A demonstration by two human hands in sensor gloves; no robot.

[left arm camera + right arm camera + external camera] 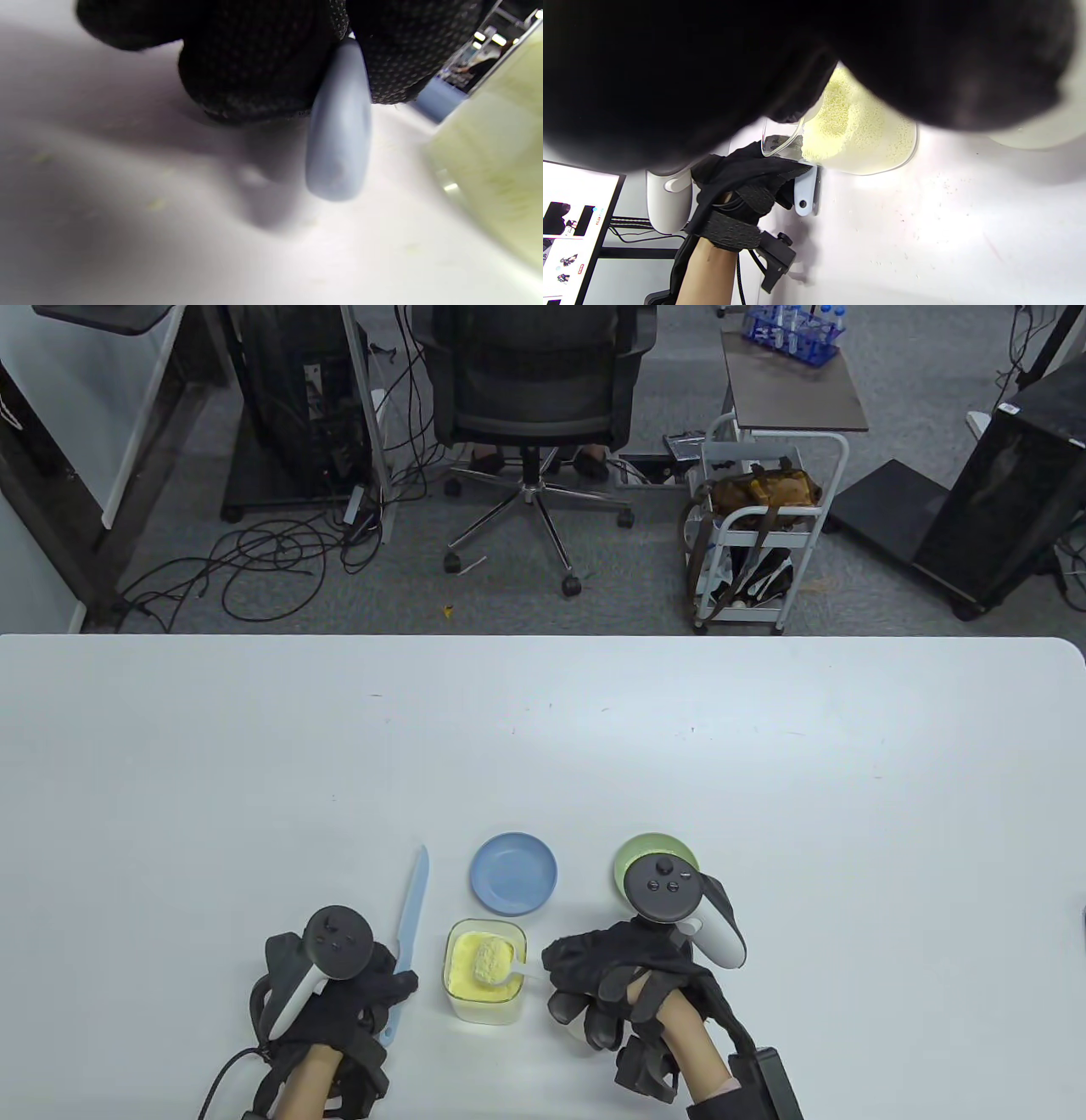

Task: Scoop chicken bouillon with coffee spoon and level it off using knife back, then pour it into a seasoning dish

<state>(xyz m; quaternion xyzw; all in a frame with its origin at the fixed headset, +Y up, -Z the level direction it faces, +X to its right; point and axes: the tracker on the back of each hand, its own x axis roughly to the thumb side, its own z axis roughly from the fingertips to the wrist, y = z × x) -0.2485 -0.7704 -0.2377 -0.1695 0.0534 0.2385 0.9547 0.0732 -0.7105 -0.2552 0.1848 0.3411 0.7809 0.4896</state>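
A clear square container (484, 971) of yellow chicken bouillon stands near the table's front edge. A white coffee spoon (494, 963) heaped with bouillon hovers over it; my right hand (611, 980) pinches its handle from the right. My left hand (352, 993), left of the container, grips the handle of a light blue knife (413, 912) whose blade points away across the table. In the left wrist view the knife's handle end (339, 140) sticks out below my fingers (254, 63), with the container wall (496, 169) to the right. A blue seasoning dish (514, 874) lies just behind the container.
A green dish (653, 857) sits behind my right hand, half hidden by its tracker. The right wrist view shows the container (861, 135), the knife handle (806, 192) and my left hand (742, 186) beside it. An office chair and a cart stand beyond the table.
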